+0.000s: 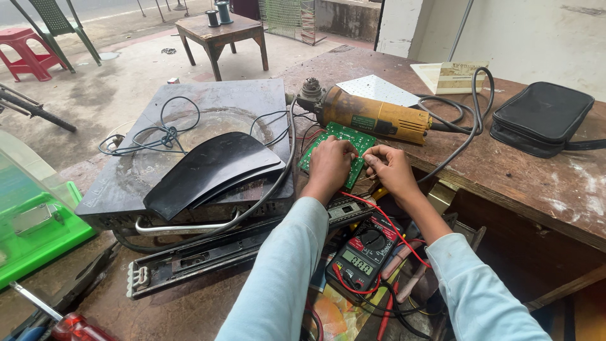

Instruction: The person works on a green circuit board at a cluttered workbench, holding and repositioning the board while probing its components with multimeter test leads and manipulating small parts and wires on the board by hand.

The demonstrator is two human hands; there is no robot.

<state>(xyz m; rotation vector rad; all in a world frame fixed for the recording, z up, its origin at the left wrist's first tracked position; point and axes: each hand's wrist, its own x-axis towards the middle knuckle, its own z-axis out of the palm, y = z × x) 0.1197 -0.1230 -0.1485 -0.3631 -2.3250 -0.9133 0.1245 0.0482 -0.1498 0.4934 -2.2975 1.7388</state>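
Circuit board [338, 146], green, lies on the desk [536, 177] beside the yellow angle grinder [372, 115]. My left hand [329, 167] and right hand [389, 169] rest curled on it, fingers bent. I think it's light, stiff and easily damaged, so hold its edges.

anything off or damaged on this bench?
Yes. The black appliance is opened up: its curved cover panel lies loose and askew on top, wires trailing across it. Both hands, left and right, rest on the bare green circuit board.

Head view, close, downward onto workbench [543, 183]
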